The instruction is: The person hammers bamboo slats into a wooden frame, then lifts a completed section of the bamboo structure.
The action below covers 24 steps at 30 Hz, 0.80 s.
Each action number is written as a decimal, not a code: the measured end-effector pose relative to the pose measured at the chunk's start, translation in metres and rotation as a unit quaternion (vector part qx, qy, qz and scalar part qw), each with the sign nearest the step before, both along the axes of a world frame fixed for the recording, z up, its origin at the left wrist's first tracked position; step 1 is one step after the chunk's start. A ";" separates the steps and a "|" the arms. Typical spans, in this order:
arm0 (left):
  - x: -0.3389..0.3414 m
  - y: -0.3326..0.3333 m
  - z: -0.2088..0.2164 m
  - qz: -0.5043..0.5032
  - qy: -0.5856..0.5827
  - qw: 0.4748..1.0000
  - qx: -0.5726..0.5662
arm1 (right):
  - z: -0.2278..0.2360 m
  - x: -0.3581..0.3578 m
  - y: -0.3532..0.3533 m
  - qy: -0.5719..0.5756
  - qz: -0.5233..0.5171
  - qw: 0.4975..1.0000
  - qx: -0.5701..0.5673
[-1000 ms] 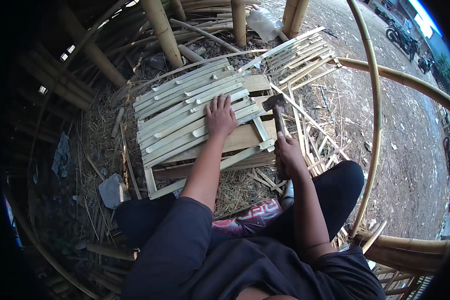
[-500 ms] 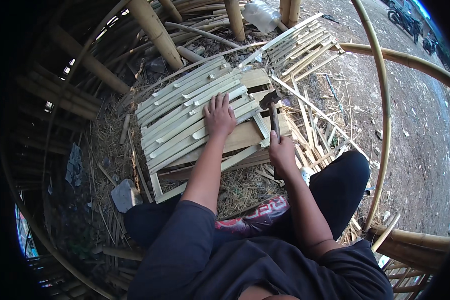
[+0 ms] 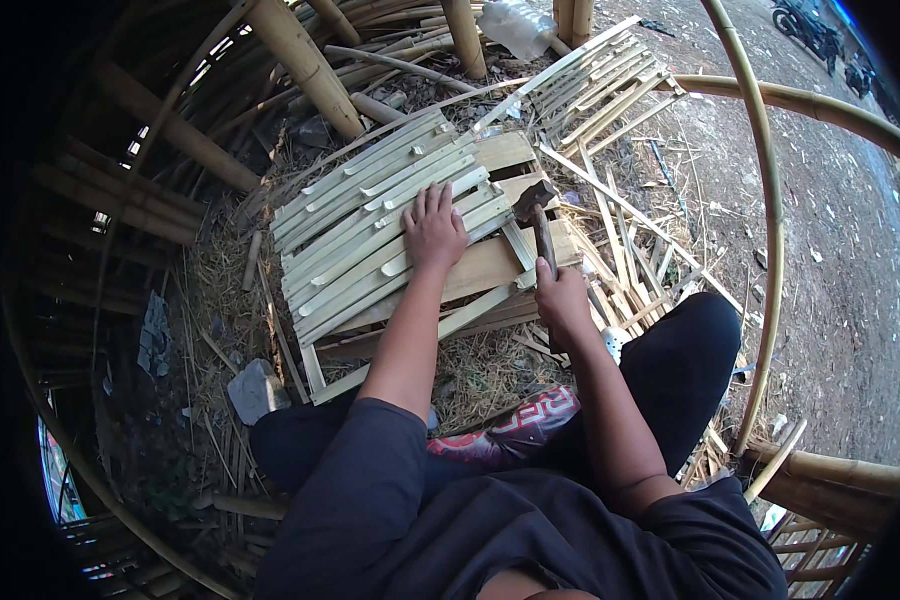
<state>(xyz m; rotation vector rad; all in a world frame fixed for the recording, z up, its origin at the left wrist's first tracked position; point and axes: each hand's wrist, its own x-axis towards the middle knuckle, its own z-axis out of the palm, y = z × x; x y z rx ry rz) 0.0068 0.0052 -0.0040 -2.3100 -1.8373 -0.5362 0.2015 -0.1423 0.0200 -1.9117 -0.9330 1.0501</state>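
A panel of pale split bamboo slats (image 3: 370,225) lies on the ground in front of me, nailed over a wooden frame (image 3: 490,265). My left hand (image 3: 433,228) rests flat on the slats, fingers spread, pressing them down. My right hand (image 3: 562,298) grips the handle of a hammer (image 3: 538,215). The hammer's dark head is raised over the panel's right edge, beside the flat wooden board.
A second slat panel (image 3: 595,85) leans at the back right. Thick bamboo poles (image 3: 305,65) stand behind, with a clear plastic bottle (image 3: 518,25) among them. Bent bamboo hoops (image 3: 765,200) curve on the right. Loose strips, straw and a grey stone (image 3: 255,390) litter the ground.
My right hand has lifted the hammer, its head now higher and further forward over the panel's edge. My left hand stays pressed on the slats.
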 end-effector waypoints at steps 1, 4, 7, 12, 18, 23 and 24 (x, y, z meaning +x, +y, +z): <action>-0.003 0.000 -0.002 0.001 0.001 1.000 0.000 | -0.001 -0.002 0.001 -0.009 0.007 1.000 0.006; -0.006 0.003 -0.005 0.000 -0.016 1.000 0.004 | 0.002 -0.003 0.001 -0.006 0.011 1.000 0.006; -0.007 0.002 -0.005 0.001 -0.022 1.000 -0.005 | 0.021 -0.003 -0.004 0.023 -0.018 0.999 0.032; -0.015 -0.003 -0.001 0.022 0.010 1.000 -0.016 | 0.070 -0.010 -0.011 0.060 -0.079 0.994 0.045; -0.005 0.001 -0.006 0.003 -0.013 1.000 -0.005 | 0.032 -0.024 0.005 -0.095 0.049 0.994 0.008; -0.009 0.000 -0.004 0.013 0.012 1.000 -0.010 | 0.061 -0.018 -0.002 0.017 -0.011 1.000 0.010; -0.010 -0.001 -0.004 0.017 0.015 1.000 -0.011 | 0.046 -0.017 -0.003 -0.003 -0.008 0.999 0.044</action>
